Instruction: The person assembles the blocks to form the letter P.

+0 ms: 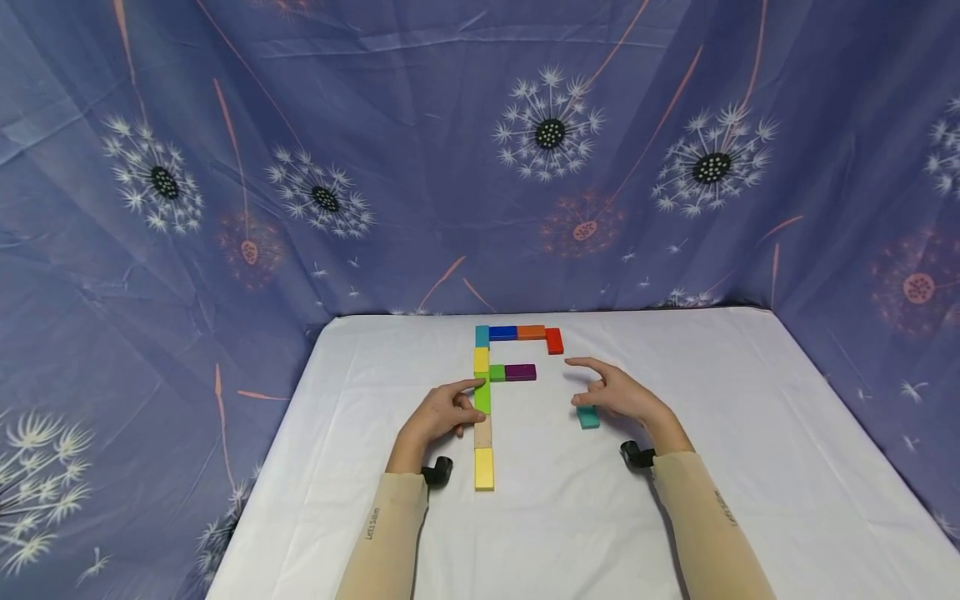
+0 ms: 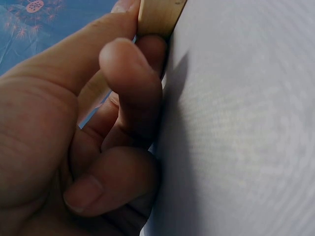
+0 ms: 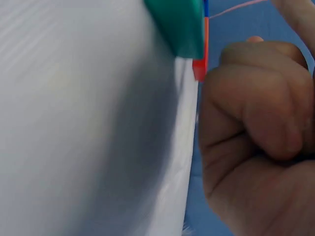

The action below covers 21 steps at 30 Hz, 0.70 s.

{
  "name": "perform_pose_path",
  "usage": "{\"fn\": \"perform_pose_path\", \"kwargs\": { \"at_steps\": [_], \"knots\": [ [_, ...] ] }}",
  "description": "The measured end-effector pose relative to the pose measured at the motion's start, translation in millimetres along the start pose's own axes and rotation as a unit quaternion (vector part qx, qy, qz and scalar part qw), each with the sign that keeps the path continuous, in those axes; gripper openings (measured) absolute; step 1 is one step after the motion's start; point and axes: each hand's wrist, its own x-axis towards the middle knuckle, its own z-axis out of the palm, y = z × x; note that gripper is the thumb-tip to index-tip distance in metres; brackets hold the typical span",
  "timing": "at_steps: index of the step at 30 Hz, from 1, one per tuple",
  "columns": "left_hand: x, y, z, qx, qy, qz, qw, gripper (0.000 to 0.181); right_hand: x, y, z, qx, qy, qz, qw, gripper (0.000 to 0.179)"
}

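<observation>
My left hand [image 1: 438, 412] lies beside a column of flat blocks, its index fingertip touching the light green block [image 1: 482, 402] and its thumb at the seam with the plain wooden block [image 1: 483, 433]. In the left wrist view, that hand's other fingers curl loosely beneath, and a wooden block [image 2: 158, 17] shows at the thumb tip. My right hand [image 1: 626, 396] hovers over the cloth with index finger stretched out and other fingers bent, holding nothing visible. Partly hidden below it is a teal block [image 1: 589, 418], which the right wrist view shows beside the curled fingers.
A yellow block [image 1: 483, 469] ends the column near me; another yellow block [image 1: 481, 360] and a light blue block [image 1: 482, 336] top it. Blue [image 1: 503, 333], orange [image 1: 532, 332] and red blocks [image 1: 554, 341] run right. A purple block [image 1: 521, 372] joins a small green block [image 1: 497, 373].
</observation>
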Motion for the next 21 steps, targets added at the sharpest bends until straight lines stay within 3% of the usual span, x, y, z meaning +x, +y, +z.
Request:
{"fn": "perform_pose_path", "kwargs": {
  "at_steps": [7, 21],
  "knots": [
    [0.6, 0.6, -2.3, 0.003, 0.003, -0.005, 1.0, 0.069, -13.4, 11, -7, -0.007, -0.006, 0.001, 1.0, 0.086],
    [-1.2, 0.3, 0.3, 0.003, 0.0, 0.003, 1.0, 0.069, -28.3, 20, -12, -0.034, -0.067, 0.013, 0.9971, 0.086]
  ]
}}
